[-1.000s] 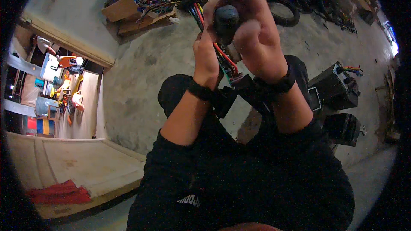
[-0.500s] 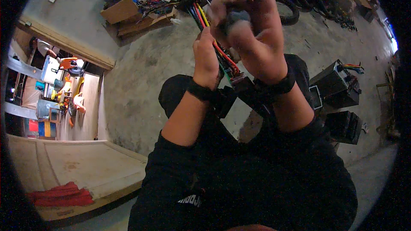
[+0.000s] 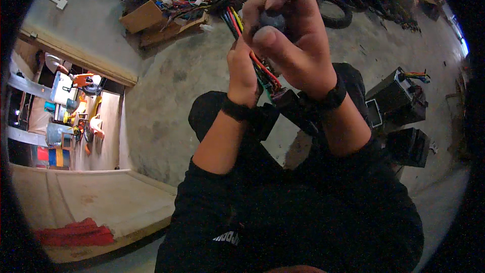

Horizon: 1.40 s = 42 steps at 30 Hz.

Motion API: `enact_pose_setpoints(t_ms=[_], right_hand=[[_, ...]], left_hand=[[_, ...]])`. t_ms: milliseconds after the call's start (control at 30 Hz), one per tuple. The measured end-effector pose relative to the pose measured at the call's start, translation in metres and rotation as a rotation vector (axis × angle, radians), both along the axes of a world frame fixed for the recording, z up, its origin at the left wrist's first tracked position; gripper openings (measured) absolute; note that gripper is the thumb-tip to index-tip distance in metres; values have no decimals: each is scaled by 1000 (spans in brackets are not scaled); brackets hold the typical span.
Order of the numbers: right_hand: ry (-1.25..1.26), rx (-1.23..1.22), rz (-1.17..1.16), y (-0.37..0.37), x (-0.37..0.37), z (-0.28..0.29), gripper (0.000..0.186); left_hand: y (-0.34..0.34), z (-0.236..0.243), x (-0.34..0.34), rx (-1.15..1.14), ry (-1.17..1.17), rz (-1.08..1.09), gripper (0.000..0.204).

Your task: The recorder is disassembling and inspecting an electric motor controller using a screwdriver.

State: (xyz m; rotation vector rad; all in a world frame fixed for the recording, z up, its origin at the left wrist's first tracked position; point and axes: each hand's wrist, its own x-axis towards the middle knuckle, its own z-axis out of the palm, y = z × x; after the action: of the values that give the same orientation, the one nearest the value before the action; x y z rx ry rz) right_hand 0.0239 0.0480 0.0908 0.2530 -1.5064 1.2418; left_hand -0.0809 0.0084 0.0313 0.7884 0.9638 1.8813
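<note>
A bundle of red, yellow, blue and black wires runs slantwise in front of me. My left hand is closed around the middle of it. Above and to the right, my right hand is curled, fingers and thumb bent round a dark grey, rounded thing that resembles a roll of tape; the fingers cover much of it. The wires' upper end passes behind the right hand's fingertips into a dark clump. Their lower end reaches a dark part between my wrists, its kind unclear.
A cardboard box of wires and white connectors sits at the far left. A black tyre lies at the back. On the right stand a finned metal case and a black box. Red cloth lies on a wooden surface.
My right hand has shifted slightly left and turned, so its thumb now shows across the front of the grey thing. The left hand keeps its grip on the wires, almost unmoved.
</note>
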Motion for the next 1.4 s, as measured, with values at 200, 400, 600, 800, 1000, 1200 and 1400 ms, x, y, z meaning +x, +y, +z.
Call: enact_pose_setpoints(t_ms=[200,400,600,800,1000,1200,1400], right_hand=[[-161,5,173,1,8,7,34],[120,-109,145,-7,-6,0,31],[-97,14,118,-4,3,7,43],[36,-166,210,-6,-3,0,40],[73,-13,-10,-7,-4,3,28],[-110,-60,143,-5,-1,2,37],[115,-144,141,9,-11,-11,37]], left_hand=[[3,-1,6,146,-39,5,44],[7,-9,-5,147,-4,-76,47],[-1,0,-1,88,1,0,48],[5,-11,-7,113,-21,-28,46],[-1,3,-2,44,-49,-21,43],[-5,18,11,71,-183,15,44],[-4,14,7,-132,-119,1,38]])
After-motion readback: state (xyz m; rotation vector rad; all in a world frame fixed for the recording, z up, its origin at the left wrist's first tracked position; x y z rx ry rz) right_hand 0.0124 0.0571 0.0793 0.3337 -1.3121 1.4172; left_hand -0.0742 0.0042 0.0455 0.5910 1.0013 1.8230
